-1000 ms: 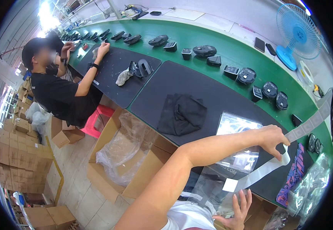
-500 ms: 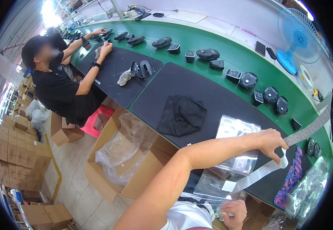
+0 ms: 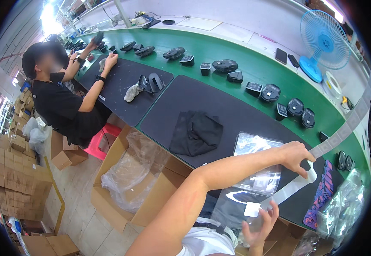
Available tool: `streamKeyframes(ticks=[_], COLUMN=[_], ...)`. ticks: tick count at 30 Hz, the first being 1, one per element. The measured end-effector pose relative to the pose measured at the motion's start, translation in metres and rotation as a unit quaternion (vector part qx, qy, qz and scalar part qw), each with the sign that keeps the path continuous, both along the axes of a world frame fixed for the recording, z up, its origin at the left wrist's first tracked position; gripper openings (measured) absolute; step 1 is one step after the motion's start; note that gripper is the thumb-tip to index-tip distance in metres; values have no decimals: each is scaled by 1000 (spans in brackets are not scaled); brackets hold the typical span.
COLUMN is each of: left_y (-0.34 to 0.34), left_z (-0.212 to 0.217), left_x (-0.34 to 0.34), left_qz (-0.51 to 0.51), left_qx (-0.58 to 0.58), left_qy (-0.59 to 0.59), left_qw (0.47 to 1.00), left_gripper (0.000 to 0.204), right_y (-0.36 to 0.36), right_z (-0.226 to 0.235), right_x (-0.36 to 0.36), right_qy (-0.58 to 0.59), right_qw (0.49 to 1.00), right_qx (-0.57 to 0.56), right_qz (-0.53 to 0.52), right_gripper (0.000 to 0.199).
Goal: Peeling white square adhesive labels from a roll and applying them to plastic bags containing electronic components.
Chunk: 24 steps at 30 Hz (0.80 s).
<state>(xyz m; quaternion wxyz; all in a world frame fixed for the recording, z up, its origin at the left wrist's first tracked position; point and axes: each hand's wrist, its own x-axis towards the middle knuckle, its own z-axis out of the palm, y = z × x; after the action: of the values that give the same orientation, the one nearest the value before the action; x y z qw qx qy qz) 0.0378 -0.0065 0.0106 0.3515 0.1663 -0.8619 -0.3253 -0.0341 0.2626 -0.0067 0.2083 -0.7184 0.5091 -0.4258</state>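
My left hand [image 3: 295,158] reaches across to the right, its fingers closed on a strip of labels [image 3: 331,144]. From the right rim the strip runs to this hand, loops there and hangs back toward the lower middle. My right hand [image 3: 261,225] is at the lower edge with fingers spread, beside a white square label [image 3: 252,209]. That label appears to lie on a clear plastic bag [image 3: 230,209] at the table's front edge. Under my left forearm lies a stack of clear plastic bags [image 3: 253,143], partly hidden.
A folded black cloth [image 3: 196,134] lies on the dark mat [image 3: 236,111]. Black devices [image 3: 271,92] line the green table. A blue fan [image 3: 324,42] stands at the back right. An opened carton [image 3: 151,200] sits below the front edge. On the left, a co-worker [image 3: 61,94] handles a dark item.
My right hand has risen and spread its fingers beside the white label. My left hand keeps its hold on the strip. The co-worker has lifted a dark item off the table.
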Motion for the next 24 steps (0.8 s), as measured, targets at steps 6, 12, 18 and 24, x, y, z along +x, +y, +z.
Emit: streamKeyframes(ticks=[6, 12, 18, 24], left_y=[9, 9, 15, 18], left_z=[8, 5, 8, 3], left_x=[2, 1, 0, -3], left_qz=[-14, -20, -31, -33], left_qx=[15, 4, 25, 9], left_qy=[-10, 0, 4, 11], left_qw=[1000, 1000, 999, 999], left_gripper=[68, 69, 68, 69], right_y=[-41, -47, -47, -55], right_z=[9, -16, -28, -26], right_x=[16, 5, 1, 6], right_qy=[40, 36, -89, -271], right_qw=[999, 998, 995, 958], right_qx=[-20, -16, -16, 93], right_qz=[-22, -39, -43, -17], right_gripper=[50, 52, 87, 117])
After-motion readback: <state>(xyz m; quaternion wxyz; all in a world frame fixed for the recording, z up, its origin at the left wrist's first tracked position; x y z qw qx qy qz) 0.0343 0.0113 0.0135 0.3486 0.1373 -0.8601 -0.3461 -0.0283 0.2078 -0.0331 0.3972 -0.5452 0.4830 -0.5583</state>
